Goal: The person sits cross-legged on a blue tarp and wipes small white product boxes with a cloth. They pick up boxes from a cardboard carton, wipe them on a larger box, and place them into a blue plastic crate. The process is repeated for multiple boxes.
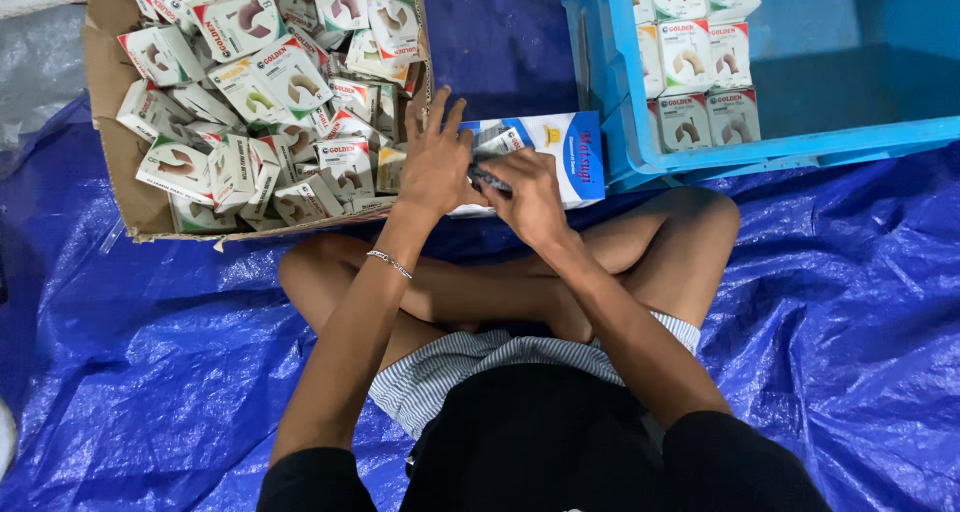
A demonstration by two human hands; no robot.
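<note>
Now left hand (435,162) rests flat, fingers spread, on blue-white box (575,152); right hand (530,197) grips dark marker (490,180)

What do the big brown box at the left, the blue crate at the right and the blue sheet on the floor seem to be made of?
The brown box looks like corrugated cardboard: matte brown, with bent, frayed edges. The blue crate seems to be rigid moulded plastic: smooth, slightly glossy walls and a thick rim. The blue sheet appears to be a woven plastic tarpaulin: shiny, crinkled, with many sharp creases.
</note>
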